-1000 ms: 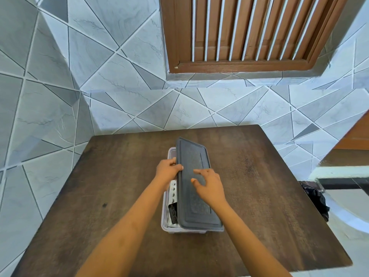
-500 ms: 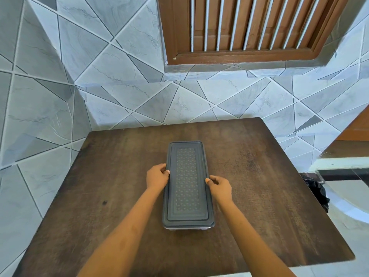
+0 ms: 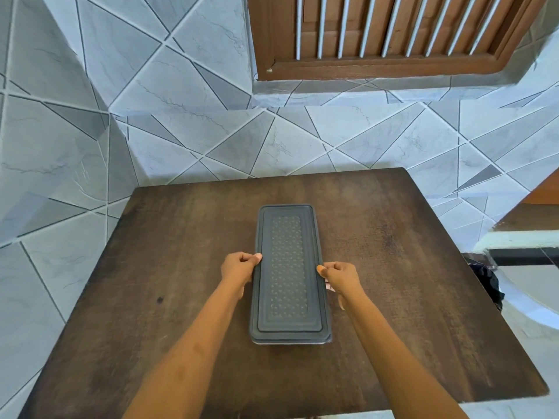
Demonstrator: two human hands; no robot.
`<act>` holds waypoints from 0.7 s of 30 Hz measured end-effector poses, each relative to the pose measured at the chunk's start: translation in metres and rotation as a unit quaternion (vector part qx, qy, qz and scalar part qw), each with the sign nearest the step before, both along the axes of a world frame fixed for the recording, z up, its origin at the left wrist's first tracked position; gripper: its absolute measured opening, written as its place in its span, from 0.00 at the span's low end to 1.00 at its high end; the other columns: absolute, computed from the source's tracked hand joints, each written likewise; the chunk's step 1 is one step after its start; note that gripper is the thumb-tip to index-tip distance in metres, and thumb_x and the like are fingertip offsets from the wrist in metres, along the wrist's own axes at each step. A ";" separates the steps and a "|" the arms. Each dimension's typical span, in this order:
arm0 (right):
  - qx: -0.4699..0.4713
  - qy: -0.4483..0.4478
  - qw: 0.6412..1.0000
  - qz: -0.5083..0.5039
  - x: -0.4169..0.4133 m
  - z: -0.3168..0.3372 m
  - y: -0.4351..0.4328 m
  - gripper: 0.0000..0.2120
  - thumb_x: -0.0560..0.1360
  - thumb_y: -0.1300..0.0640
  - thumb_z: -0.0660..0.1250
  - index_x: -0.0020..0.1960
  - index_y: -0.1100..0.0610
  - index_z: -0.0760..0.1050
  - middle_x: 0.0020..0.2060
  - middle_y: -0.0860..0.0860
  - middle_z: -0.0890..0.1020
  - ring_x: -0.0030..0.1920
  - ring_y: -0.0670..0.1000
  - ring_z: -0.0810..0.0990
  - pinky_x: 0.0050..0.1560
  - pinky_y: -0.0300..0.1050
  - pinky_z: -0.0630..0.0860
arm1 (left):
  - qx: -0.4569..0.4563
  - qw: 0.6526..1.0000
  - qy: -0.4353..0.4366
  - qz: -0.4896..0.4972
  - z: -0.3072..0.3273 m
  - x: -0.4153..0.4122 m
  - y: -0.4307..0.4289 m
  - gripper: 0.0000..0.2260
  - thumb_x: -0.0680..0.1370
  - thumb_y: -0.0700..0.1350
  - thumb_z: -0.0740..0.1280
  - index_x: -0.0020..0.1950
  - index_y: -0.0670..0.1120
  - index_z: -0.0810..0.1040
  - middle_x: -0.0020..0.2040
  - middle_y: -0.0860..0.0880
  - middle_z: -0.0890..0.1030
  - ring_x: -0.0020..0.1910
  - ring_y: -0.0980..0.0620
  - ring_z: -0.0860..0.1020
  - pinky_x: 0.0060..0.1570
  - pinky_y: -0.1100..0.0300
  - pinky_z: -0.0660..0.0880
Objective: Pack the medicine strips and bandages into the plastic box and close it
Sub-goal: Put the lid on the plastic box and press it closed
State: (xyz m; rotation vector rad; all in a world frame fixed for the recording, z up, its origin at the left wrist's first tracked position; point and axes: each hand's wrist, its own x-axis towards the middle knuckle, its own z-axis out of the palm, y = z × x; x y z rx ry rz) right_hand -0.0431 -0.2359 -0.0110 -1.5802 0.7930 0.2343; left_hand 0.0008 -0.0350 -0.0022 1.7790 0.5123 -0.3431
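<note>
A grey tiled wall [image 3: 181, 122] with one brown slatted shutter [image 3: 393, 28] backs one dark wooden table [image 3: 408, 282]. At the table's middle sits one long plastic box [image 3: 290, 342], its single grey lid [image 3: 287, 267] lying flat on top. Two hands clasp the lid's long edges: the left hand [image 3: 239, 267] on the left side, the right hand [image 3: 340, 276] on the right, fingers curled around the rim.
</note>
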 end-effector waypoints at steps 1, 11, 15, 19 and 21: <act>0.007 -0.004 1.000 0.001 -0.004 -0.001 0.000 0.04 0.72 0.61 0.69 0.39 0.57 0.78 0.49 0.61 0.83 0.50 0.59 0.81 0.58 0.55 0.78 | -0.013 1.000 0.000 0.005 0.001 -0.003 0.001 0.10 0.75 0.43 0.70 0.35 0.45 0.76 0.36 0.45 0.77 0.34 0.51 0.73 0.30 0.62 0.71; 0.144 -0.003 0.989 -0.022 -0.035 0.001 -0.004 0.07 0.74 0.68 0.65 0.38 0.61 0.74 0.31 0.53 0.79 0.33 0.47 0.79 0.25 0.32 0.78 | -0.086 0.984 0.116 -0.106 0.009 -0.031 0.028 0.04 0.76 0.38 0.68 0.50 0.43 0.76 0.42 0.47 0.79 0.40 0.53 0.77 0.41 0.60 0.76; 0.104 -0.012 0.994 -0.025 -0.030 -0.005 -0.001 0.09 0.74 0.67 0.66 0.36 0.59 0.75 0.40 0.56 0.80 0.41 0.51 0.78 0.37 0.37 0.79 | -0.068 0.989 0.086 -0.097 0.005 -0.032 0.022 0.07 0.77 0.38 0.67 0.40 0.46 0.73 0.37 0.48 0.77 0.36 0.54 0.74 0.38 0.61 0.75; 0.080 -0.029 0.996 -0.033 -0.030 -0.005 0.000 0.08 0.72 0.66 0.68 0.36 0.59 0.75 0.47 0.61 0.79 0.45 0.54 0.79 0.55 0.49 0.76 | -0.063 0.995 0.042 -0.072 0.006 -0.035 0.019 0.06 0.76 0.37 0.67 0.41 0.45 0.74 0.38 0.47 0.76 0.35 0.55 0.74 0.34 0.63 0.76; 0.105 -0.032 0.994 -0.001 -0.037 -0.001 -0.005 0.06 0.72 0.64 0.69 0.37 0.60 0.76 0.47 0.61 0.80 0.42 0.53 0.80 0.55 0.50 0.77 | -0.060 0.993 0.041 -0.089 0.009 -0.038 0.024 0.06 0.75 0.38 0.69 0.49 0.42 0.75 0.44 0.45 0.78 0.38 0.54 0.76 0.36 0.63 0.78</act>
